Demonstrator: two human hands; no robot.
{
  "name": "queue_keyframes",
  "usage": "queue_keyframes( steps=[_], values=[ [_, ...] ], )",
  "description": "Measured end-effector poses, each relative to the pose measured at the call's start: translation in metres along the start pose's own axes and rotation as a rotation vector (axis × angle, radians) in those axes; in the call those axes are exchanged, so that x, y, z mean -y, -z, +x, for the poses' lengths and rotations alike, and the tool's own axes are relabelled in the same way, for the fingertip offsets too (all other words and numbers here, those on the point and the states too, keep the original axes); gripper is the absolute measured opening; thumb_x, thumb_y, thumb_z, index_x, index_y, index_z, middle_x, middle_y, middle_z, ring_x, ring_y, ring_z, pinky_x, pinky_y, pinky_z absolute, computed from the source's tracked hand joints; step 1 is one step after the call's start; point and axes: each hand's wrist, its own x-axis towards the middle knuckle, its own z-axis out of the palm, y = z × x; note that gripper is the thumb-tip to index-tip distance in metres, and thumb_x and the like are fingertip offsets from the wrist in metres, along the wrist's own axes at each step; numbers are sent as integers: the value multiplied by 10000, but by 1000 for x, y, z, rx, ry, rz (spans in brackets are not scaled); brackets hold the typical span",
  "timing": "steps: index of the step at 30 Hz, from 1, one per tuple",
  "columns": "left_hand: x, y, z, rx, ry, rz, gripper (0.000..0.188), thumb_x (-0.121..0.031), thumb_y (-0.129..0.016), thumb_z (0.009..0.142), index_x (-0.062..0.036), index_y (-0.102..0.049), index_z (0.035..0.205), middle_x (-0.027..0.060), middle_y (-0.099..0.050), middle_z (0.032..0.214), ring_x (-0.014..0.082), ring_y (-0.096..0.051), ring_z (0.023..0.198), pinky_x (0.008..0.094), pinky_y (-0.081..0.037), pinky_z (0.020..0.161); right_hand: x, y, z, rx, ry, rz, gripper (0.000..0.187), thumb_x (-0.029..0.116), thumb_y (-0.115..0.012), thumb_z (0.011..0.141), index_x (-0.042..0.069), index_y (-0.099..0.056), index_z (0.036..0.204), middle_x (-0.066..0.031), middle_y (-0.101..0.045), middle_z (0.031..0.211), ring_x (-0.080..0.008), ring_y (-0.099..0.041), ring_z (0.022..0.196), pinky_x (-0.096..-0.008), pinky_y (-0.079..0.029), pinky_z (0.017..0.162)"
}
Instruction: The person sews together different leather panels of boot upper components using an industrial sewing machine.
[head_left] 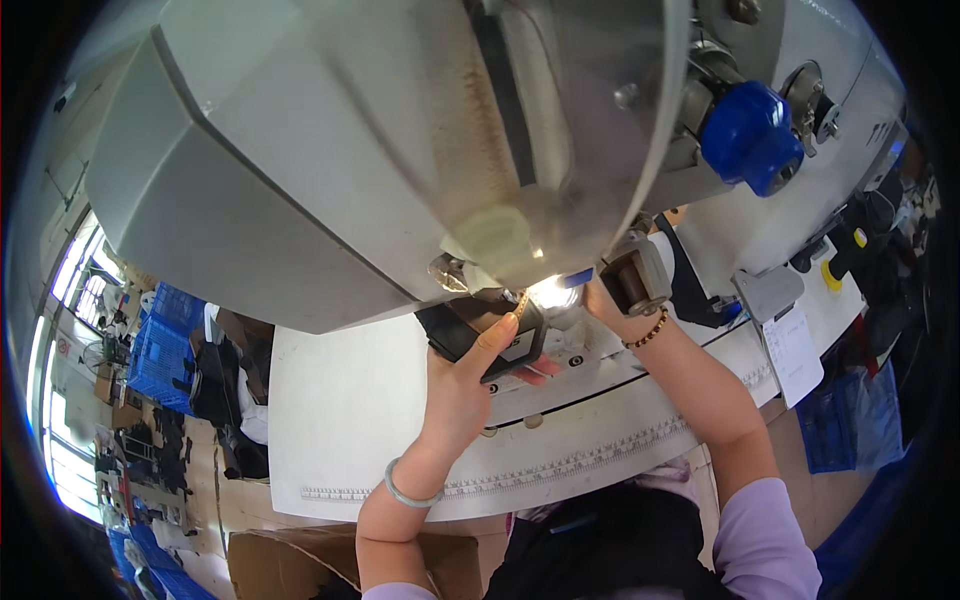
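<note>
My left hand (464, 382) grips a black, stiff-looking piece (455, 332) with a pale mark on it. The thumb lies on top and the fingers show beneath, below the sewing machine head (330, 190). A bright lamp (553, 291) lights the spot just right of the thumb tip. My right hand (603, 304) reaches in from the right, close to the lamp. Its fingers are mostly hidden by the machine head and a metal bracket holding a brown spool-like part (630, 283), so what it touches cannot be seen.
The white table (340, 420) carries a ruler strip (590, 445) along its near edge. A blue knob (750, 138) juts from the machine at upper right. A white card (792, 350) hangs at the right edge. Blue crates (160, 350) stand at left, and a cardboard box (290, 562) sits below.
</note>
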Motion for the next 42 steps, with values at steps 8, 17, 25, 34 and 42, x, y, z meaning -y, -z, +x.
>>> queue_keyframes(
  steps=[8,17,25,34,42],
  values=[
    [6,26,18,173,2,-174,187,-104,-606,809,50,-568,909,143,-608,715,246,-617,586,353,-507,501,11,-31,-14,-95,138,-11,138,-65,-446,749,15,-556,775,1,-556,737,-43,-515,639,-212,-431,553],
    [9,34,26,291,8,-209,201,-107,-604,813,59,-568,919,158,-609,697,270,-619,574,359,-501,486,-1,-17,-6,60,175,65,183,-62,-447,764,-9,-587,870,-36,-610,815,-83,-583,695,-223,-475,599],
    [10,39,31,260,-24,-164,200,-74,-562,794,76,-525,921,177,-581,681,306,-587,499,411,-497,443,1,-16,-12,-58,48,-138,117,5,-507,800,-12,-568,898,-58,-607,844,-103,-592,699,-239,-479,593],
    [12,44,39,305,0,-186,168,-115,-597,822,50,-573,843,144,-606,667,258,-619,545,321,-473,466,-3,-17,-15,-127,12,98,190,112,-417,876,-2,-568,893,-36,-606,818,-94,-600,692,-211,-485,577],
    [14,42,40,328,-23,-186,163,-103,-600,820,54,-571,855,138,-604,672,252,-615,527,322,-493,471,7,-14,-14,66,13,-49,184,74,-432,864,2,-586,934,-26,-607,845,-91,-605,731,-213,-486,605]
  ],
)
